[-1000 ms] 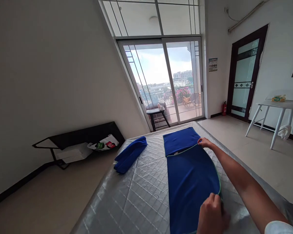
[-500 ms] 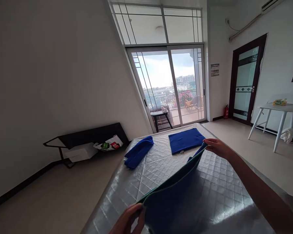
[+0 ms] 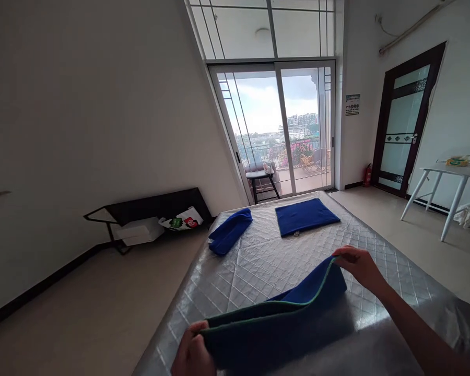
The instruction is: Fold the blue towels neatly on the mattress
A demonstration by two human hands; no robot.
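A blue towel with a green edge (image 3: 282, 318) hangs stretched between my two hands above the near end of a quilted grey mattress (image 3: 258, 261). My left hand (image 3: 191, 352) pinches its near left corner at the bottom of the view. My right hand (image 3: 358, 266) pinches the far right corner. Further up the mattress a folded blue towel (image 3: 305, 215) lies flat. A rolled or bunched blue towel (image 3: 231, 231) lies to its left.
A black frame with white boxes and a printed bag (image 3: 149, 222) leans at the left wall. A dark stool (image 3: 260, 183) stands by the sliding glass door. A white table (image 3: 452, 183) stands at the right, near a dark door (image 3: 407, 120).
The towel lay flat under my hands a second ago; both hands have lifted it by its edge, turned it crosswise and drawn it nearer. My left hand moved left.
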